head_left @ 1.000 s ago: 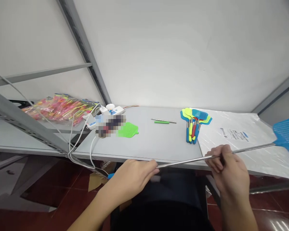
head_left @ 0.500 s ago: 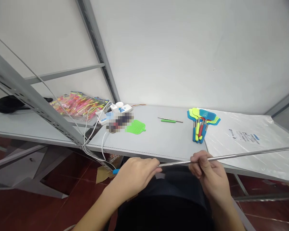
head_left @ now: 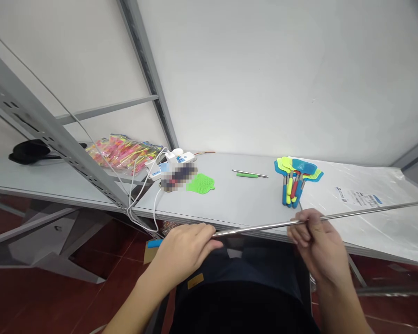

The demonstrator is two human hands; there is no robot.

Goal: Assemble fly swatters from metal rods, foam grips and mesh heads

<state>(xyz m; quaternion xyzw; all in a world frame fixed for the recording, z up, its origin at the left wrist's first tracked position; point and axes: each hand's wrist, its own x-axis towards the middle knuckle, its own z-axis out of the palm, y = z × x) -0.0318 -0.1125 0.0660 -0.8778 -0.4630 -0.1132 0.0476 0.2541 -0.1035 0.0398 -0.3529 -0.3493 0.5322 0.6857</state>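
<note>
A long telescopic metal rod stretches from my lap out past the right edge of view. My left hand is closed around its blue handle end, just below the table's front edge. My right hand pinches the rod farther along, over the front edge. The swatter head at the rod's far end is out of view. On the grey table lie a loose green swatter head, a short green-handled rod and a bunch of collapsed swatters.
A large clear plastic bag covers the table's right part. At the left are a power strip with white cables, a pack of colourful items and a dark object. Slanted grey shelf struts cross the left side.
The view has shifted left, so the blue swatter head has left the frame at right. My right hand slid along the rod, first toward my left hand, then slightly away.
</note>
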